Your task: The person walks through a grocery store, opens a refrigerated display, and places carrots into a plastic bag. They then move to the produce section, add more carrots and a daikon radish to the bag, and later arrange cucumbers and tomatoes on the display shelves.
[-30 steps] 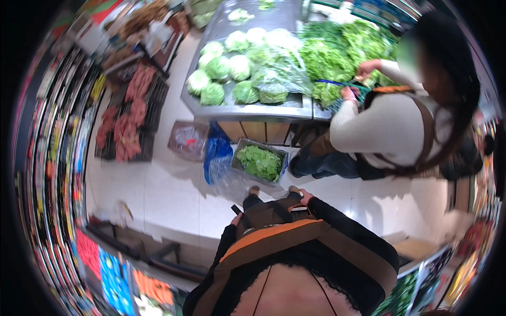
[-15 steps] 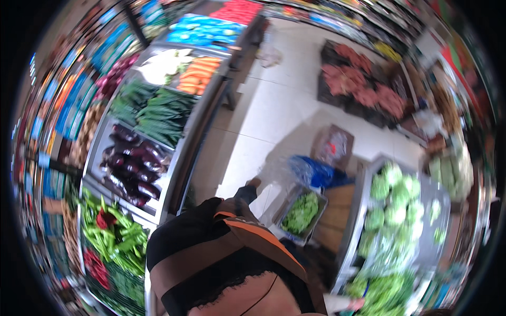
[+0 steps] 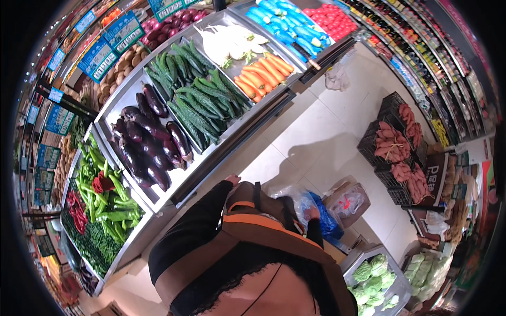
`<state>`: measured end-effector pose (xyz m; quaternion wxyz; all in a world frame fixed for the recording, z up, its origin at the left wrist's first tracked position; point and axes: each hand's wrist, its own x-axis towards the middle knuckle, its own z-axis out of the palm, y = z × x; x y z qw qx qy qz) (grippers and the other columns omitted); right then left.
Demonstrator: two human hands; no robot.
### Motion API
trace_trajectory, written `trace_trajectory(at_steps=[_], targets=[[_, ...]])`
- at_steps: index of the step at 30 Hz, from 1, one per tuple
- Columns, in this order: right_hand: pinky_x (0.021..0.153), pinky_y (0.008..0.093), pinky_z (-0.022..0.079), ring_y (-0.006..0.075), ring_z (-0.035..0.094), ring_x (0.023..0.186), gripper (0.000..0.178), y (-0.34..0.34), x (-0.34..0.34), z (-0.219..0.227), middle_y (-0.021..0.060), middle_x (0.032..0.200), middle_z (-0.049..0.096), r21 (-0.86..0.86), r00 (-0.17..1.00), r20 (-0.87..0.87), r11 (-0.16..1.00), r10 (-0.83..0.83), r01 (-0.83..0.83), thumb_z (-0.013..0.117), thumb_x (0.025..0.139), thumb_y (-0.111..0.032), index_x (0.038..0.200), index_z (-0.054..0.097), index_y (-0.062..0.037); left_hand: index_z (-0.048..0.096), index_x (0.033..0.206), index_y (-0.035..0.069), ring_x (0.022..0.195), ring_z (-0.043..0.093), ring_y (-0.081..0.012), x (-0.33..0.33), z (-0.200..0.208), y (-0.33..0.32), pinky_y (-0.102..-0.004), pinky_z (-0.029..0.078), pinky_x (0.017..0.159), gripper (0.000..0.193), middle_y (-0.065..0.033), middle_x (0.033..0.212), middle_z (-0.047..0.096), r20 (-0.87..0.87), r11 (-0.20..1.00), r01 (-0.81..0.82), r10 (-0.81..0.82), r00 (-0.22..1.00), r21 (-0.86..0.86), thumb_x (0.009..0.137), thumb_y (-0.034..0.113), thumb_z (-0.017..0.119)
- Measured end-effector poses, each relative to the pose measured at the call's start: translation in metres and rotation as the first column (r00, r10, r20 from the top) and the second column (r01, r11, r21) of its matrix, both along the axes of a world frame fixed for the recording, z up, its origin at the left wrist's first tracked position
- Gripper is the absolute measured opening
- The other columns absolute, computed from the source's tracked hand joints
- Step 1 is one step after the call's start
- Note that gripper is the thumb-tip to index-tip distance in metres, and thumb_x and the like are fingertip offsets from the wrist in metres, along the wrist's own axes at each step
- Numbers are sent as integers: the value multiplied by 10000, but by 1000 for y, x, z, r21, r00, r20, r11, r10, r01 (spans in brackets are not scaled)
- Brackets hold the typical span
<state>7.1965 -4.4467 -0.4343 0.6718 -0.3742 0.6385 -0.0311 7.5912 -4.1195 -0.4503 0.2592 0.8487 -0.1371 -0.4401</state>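
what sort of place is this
Probably the produce section of a supermarket or grocery shop: eggplants and carrots lie sorted on a metal display stand, with blue signs behind and packed shelves along one side.

Black long sleeves (image 3: 192, 224), brown apron (image 3: 240, 239) with orange band (image 3: 255, 218), black lace-edged neckline (image 3: 232, 282), thin dark neck cord (image 3: 261, 292)

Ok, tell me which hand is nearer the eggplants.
Left. In view, the left hand is to the right of and below the eggplants; the right hand is farther right and lower.
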Motion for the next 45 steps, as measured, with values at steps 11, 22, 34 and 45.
trace_trajectory(at_steps=[11,22,34,45], targets=[[845,451,513,373,655,958,445,-187,77,-42,224,1002,689,-192,400,-470,352,787,-916,563,915,-469,1038,704,-65,638,1096,3,886,674,-366,-44,35,-44,-475,527,818,526,-193,962,723,-282,744,-442,623,729,501,963,484,471],[547,428,494,281,614,601,319,-523,219,-86,199,734,646,79,501,-489,608,714,-790,615,925,-325,1002,622,-16,693,1039,64,910,701,-312,-45,3,-263,-414,547,825,412,-166,948,740,-119,801,-593,599,792,85,867,438,674],[988,455,472,367,588,1212,845,-526,729,24,283,1307,590,-576,469,-66,350,881,-738,774,816,-504,1355,468,71,631,1160,10,982,636,-163,233,73,-497,-313,513,871,250,-91,1067,680,-262,280,-831,858,441,-480,1006,206,613],[683,257,506,101,632,742,286,-516,751,171,15,860,649,-227,53,520,197,852,-954,551,1040,-300,1138,579,-32,618,1164,-2,871,592,-117,363,226,-657,-282,482,803,478,-32,970,648,-518,516,-701,473,713,-492,1051,446,499]])
